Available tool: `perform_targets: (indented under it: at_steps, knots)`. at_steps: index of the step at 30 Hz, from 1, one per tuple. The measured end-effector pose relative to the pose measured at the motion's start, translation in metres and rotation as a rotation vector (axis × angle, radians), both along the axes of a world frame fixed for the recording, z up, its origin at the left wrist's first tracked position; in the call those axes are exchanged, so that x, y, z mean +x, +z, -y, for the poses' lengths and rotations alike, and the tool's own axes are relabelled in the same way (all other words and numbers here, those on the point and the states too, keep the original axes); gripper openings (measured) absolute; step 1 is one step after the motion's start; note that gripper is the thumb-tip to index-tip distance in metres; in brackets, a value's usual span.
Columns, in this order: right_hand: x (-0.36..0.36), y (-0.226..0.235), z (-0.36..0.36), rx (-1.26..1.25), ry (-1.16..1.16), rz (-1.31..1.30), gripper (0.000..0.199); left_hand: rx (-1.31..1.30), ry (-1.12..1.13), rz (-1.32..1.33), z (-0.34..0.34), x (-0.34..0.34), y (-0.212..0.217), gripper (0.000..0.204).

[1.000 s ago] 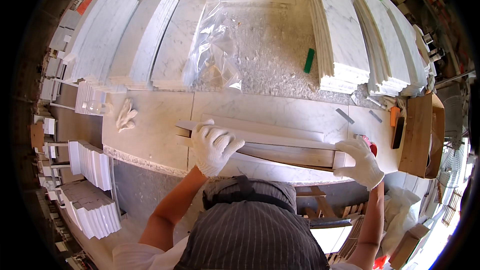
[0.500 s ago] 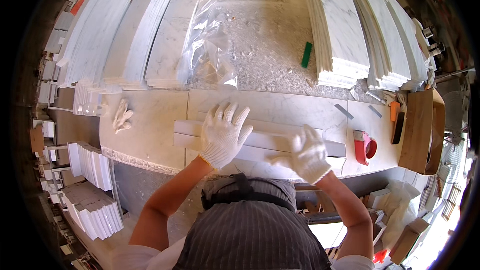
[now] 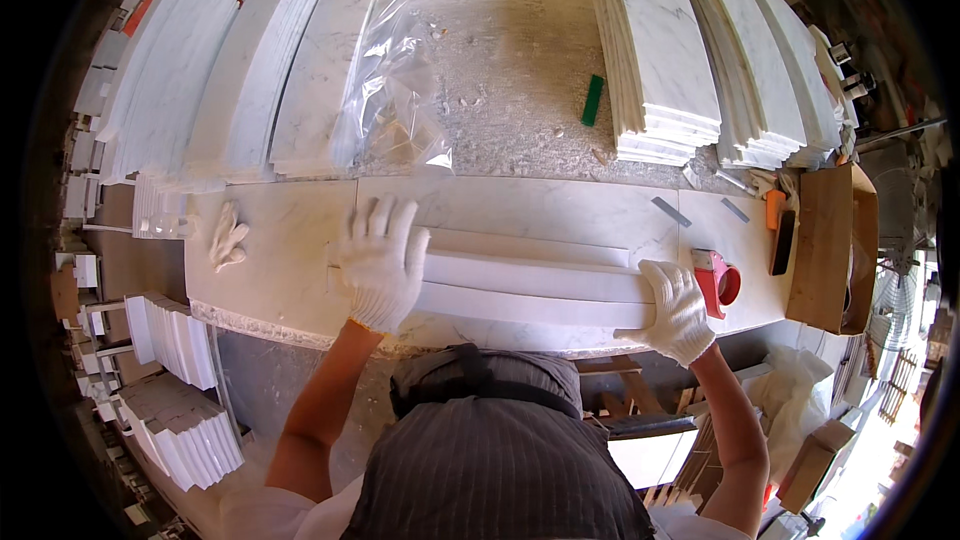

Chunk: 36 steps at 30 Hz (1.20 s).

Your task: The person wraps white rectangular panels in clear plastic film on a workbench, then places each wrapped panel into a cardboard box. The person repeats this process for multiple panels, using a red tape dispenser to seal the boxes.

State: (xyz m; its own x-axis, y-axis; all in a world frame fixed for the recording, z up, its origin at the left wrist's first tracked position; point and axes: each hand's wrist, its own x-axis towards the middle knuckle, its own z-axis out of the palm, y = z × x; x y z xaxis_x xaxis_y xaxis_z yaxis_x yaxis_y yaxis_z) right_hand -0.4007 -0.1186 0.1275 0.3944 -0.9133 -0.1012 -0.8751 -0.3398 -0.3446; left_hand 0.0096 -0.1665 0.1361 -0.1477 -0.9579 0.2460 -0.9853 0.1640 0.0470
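Note:
A long, narrow white carton [image 3: 540, 278] lies across the near part of the marble bench, a lengthwise fold or seam along its top. Over its left end rests my left hand [image 3: 382, 258] in a white knit glove, fingers stretched out and slightly apart. My right hand [image 3: 678, 312], gloved the same way, is at the right end, its fingers on the far edge and its thumb at the near edge. Beyond the carton, a thin white strip [image 3: 560, 249] lies flat. What is inside the carton is hidden.
Stacked marble slabs [image 3: 670, 30] stand at the back right, more slabs [image 3: 250, 70] at the back left beside clear plastic film [image 3: 400, 90]. A red tape dispenser [image 3: 715, 282], a brush [image 3: 784, 242] and a cardboard box [image 3: 830, 250] are right; a spare glove [image 3: 228, 238] lies left.
My hands have moved apart to the carton's two ends, the left hand leftward and the right hand rightward. The whole view has shifted slightly.

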Motion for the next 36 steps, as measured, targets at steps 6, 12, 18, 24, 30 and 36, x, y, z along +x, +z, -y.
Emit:
perform_targets:
  at_steps: [6,12,18,24,30,36]
  knots:
    - [0.003,-0.001,-0.002,-0.044,0.027,0.177,0.106,0.163,0.283,-0.588,-0.008,0.08,-0.031,0.044]
    - [0.009,-0.006,-0.001,-0.068,-0.003,0.214,0.101,0.419,0.363,-0.691,-0.012,0.074,-0.016,0.047]
    - [0.006,-0.014,-0.004,-0.106,-0.006,0.193,0.099,0.073,-0.124,0.052,-0.01,0.024,0.001,0.045]
    - [0.003,-0.006,-0.003,-0.068,-0.147,0.401,0.092,0.215,-0.194,0.04,-0.014,0.007,0.008,0.048]
    - [-0.107,-0.105,-0.044,-0.144,-0.873,0.081,0.082,0.281,-0.171,0.055,-0.012,0.006,0.01,0.047]
    - [-0.151,-0.142,-0.056,-0.071,-0.727,-0.34,0.061,0.191,-0.191,0.012,-0.012,0.013,0.006,0.047]
